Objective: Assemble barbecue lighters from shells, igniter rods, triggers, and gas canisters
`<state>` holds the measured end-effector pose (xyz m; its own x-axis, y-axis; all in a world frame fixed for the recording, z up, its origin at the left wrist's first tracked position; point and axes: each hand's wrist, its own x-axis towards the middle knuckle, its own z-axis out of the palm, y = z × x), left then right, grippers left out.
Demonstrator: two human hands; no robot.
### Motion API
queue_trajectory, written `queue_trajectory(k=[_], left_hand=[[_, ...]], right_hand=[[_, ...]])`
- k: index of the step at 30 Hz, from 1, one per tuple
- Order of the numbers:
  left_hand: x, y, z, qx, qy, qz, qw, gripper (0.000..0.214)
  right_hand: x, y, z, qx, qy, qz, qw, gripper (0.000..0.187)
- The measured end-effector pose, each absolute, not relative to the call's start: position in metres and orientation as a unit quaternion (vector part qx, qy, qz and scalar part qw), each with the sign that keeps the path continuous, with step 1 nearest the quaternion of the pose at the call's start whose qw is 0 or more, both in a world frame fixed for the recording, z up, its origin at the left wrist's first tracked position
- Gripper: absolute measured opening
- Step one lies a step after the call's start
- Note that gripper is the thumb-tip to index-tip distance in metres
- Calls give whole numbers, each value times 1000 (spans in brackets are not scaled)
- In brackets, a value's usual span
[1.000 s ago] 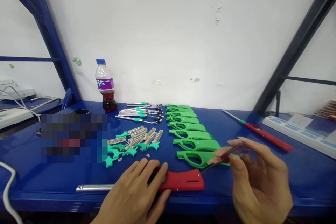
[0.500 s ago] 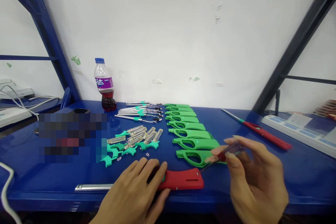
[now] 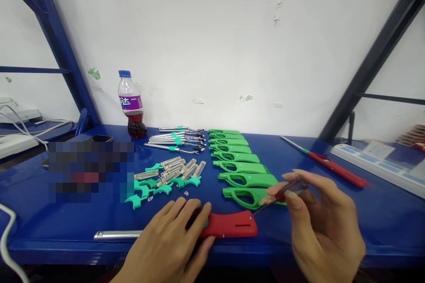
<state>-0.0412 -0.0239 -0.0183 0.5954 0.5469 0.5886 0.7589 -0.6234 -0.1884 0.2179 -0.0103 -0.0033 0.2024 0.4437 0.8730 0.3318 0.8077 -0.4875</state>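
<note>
A red lighter handle [image 3: 232,225] with a metal tube [image 3: 116,234] lies along the front edge of the blue table [image 3: 381,216]. My left hand [image 3: 169,243] rests on it with fingers curled over its left end, holding it down. My right hand [image 3: 323,225] pinches a small screwdriver [image 3: 290,188] with a clear, red-tipped handle between thumb and fingers. Its thin shaft slants down to the red handle's right end. Just behind lies a row of several green handle shells [image 3: 241,166].
Teal triggers with clear tubes [image 3: 166,177] and metal tubes with wires [image 3: 175,139] lie left of the green shells. A drink bottle [image 3: 130,105] stands at the wall. A finished red lighter [image 3: 328,166] and a power strip [image 3: 381,166] lie at the right. Cables [image 3: 6,239] hang at left.
My hands have held almost still. The view has shifted slightly, so everything sits a little lower-left. The screwdriver tip stays at the red handle's right end.
</note>
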Motion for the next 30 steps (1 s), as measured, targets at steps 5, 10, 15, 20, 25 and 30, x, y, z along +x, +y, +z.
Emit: queue_trajectory(k=[5, 10, 15, 20, 25, 30], left_hand=[[-42, -24, -19, -868, -376, -245, 212, 40], [-42, -24, -19, -868, -371, -247, 220, 41], [-42, -24, -18, -867, -369, -253, 218, 41], [-43, -25, -19, -867, -367, -255, 219, 41], [-42, -24, -19, -867, -369, -258, 212, 41], [-41, -24, -18, -867, -372, -259, 205, 41]], right_hand=[[219, -12, -4, -316, -634, 43, 704, 49], [214, -10, -7, -324, -611, 55, 720, 51], [211, -7, -6, -320, -625, 66, 709, 52], [207, -9, -2, -290, -688, 54, 662, 51], [203, -10, 2, -293, -716, 22, 634, 53], [203, -8, 1, -291, -711, 34, 640, 48]])
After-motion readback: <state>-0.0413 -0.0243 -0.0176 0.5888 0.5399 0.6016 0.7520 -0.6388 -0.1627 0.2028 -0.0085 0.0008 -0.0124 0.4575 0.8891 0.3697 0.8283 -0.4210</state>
